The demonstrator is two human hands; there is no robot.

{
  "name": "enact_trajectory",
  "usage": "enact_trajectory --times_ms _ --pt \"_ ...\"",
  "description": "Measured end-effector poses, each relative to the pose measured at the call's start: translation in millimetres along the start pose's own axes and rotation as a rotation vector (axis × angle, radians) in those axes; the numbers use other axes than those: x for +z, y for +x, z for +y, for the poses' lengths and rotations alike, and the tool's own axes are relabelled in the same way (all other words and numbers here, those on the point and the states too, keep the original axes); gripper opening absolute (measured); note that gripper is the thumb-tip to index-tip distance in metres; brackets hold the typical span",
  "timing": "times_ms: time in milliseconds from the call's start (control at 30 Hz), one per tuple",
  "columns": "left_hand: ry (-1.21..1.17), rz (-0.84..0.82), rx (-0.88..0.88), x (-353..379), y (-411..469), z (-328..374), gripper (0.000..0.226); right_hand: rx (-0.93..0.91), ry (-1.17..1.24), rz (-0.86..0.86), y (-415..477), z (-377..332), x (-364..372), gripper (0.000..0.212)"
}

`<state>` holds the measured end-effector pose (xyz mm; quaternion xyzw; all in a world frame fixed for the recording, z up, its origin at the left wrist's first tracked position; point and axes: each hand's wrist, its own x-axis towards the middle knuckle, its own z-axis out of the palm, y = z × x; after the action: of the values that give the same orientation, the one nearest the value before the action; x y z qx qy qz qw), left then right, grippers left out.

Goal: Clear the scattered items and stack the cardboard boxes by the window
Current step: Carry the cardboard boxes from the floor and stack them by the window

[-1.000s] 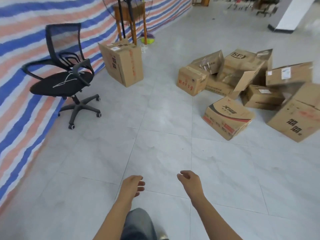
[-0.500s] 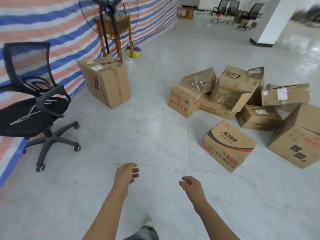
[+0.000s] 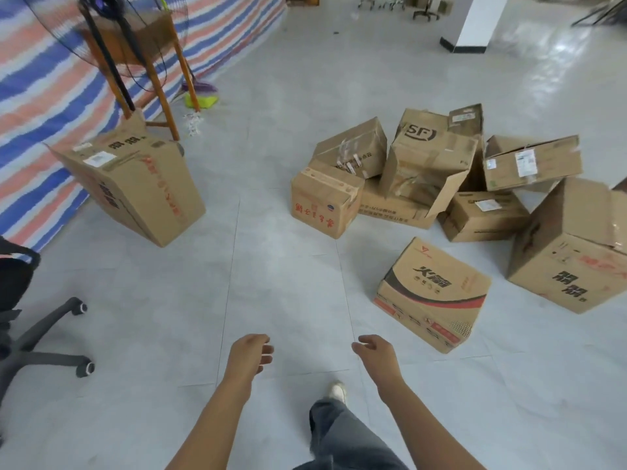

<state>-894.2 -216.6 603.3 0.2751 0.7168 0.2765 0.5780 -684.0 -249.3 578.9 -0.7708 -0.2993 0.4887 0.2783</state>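
Nothing has been picked up yet. The left hand (image 3: 251, 351) and the right hand (image 3: 376, 354) both hang out in front of the person, empty, with fingers loosely curled and relaxed over the floor (image 3: 271, 266). One shoe (image 3: 337, 391) is planted ahead between them, as if in mid-stride. To my eye this is the approach, before any lifting. The cardboard boxes (image 3: 400, 205) lie in a loose heap between one and two o'clock, several leaning on each other. Among them is an open-flapped box (image 3: 431, 154) tipped over the ones beneath it. Nearest the person is the box with the red and black stripe (image 3: 437, 293), lying apart from the heap at one o'clock, and a big box (image 3: 570, 245) sits at two o'clock. A lone box (image 3: 135, 184) stands tilted at ten o'clock, near the striped sheet (image 3: 40, 96) and just in front of a standing fan (image 3: 112, 39). An office chair (image 3: 20, 317) is at eight o'clock, well apart from all of it. No window shows from here, so I cannot tell where the stack is meant to go. The next move, I'd judge, calls for closing in on the box with the red and black stripe, stooping, and getting both hands round its sides. It lies clear of the heap, so it should lift away without disturbing the rest. The leaning ones behind may slide once their neighbours go.
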Motion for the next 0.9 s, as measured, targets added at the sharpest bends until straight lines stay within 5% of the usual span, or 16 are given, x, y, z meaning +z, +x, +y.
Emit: enact_trajectory --times_ms 233,567,900 --pt "0.019 -0.023 0.018 74 64 88 0.010 -0.108 0.015 0.038 115 -100 -42 0.035" --pt "0.059 -0.001 -0.106 113 173 169 0.017 0.082 -0.044 0.014 223 -138 -43 0.037" --pt "0.020 -0.114 0.047 155 320 336 0.012 0.096 0.001 0.155 347 -251 -41 0.037"
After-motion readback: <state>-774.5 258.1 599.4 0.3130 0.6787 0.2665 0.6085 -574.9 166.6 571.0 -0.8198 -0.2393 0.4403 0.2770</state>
